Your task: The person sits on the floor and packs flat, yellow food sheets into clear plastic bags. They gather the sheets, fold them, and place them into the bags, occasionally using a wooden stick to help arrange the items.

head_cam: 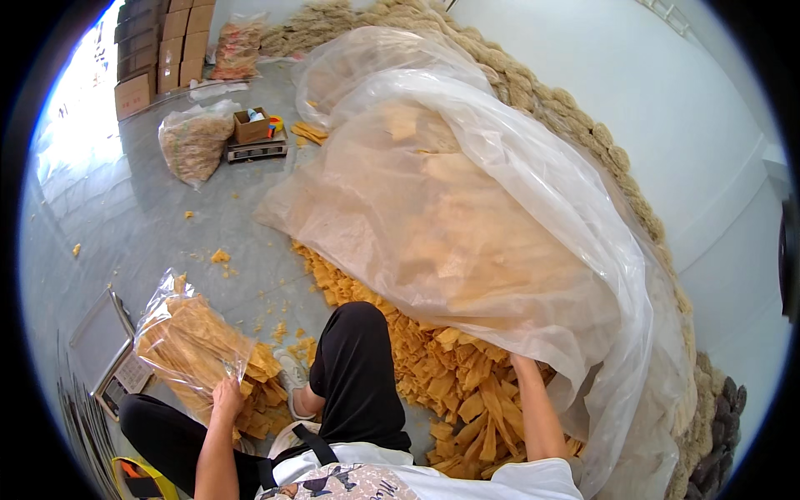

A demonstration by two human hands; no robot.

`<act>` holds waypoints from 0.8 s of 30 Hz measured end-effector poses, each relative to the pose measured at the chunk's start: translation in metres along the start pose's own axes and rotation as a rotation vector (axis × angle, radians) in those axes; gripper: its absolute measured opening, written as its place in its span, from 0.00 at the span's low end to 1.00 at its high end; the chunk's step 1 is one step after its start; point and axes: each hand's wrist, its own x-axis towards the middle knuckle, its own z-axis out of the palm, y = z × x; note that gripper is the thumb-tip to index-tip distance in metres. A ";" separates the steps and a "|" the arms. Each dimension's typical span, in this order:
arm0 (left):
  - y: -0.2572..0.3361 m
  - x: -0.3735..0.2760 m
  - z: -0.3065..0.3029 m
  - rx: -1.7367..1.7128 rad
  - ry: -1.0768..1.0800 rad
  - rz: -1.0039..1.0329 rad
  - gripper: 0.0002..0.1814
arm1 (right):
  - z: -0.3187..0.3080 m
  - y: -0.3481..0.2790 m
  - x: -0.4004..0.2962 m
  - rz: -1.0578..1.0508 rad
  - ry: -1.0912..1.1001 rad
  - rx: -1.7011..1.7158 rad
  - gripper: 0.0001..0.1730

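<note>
My left hand (228,396) grips the mouth edge of a clear plastic bag (187,331), which is tilted and packed with long yellow dried strips. More yellow pieces (265,409) spill out beside the bag's open end. On the other side of my knees, my right hand (520,360) reaches to the edge of a large translucent plastic sheet (487,237). Its fingers are hidden there, so I cannot tell whether they hold anything. Under the sheet lies a big heap of yellow dried sheets and strips (431,369), exposed along its near side.
A flat-platform digital scale (115,356) stands left of the bag. Farther off are a filled sack (197,140), a small cardboard box (252,127) on another scale (257,150), and stacked cartons (178,44). Straw-coloured bundles (562,106) line the wall. Yellow scraps (220,255) litter the floor.
</note>
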 end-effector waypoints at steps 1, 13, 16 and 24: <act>0.001 -0.002 -0.002 -0.003 0.001 0.002 0.14 | 0.011 -0.004 -0.013 0.057 -0.058 0.057 0.12; -0.002 -0.004 -0.003 -0.015 0.021 0.003 0.14 | 0.098 -0.015 -0.093 0.116 -0.514 0.412 0.17; -0.005 -0.005 -0.002 -0.009 0.013 0.010 0.14 | 0.093 -0.022 -0.100 0.054 -0.588 0.301 0.19; -0.005 -0.011 -0.001 0.001 0.052 -0.028 0.16 | 0.065 -0.024 -0.115 -0.858 0.043 -0.614 0.26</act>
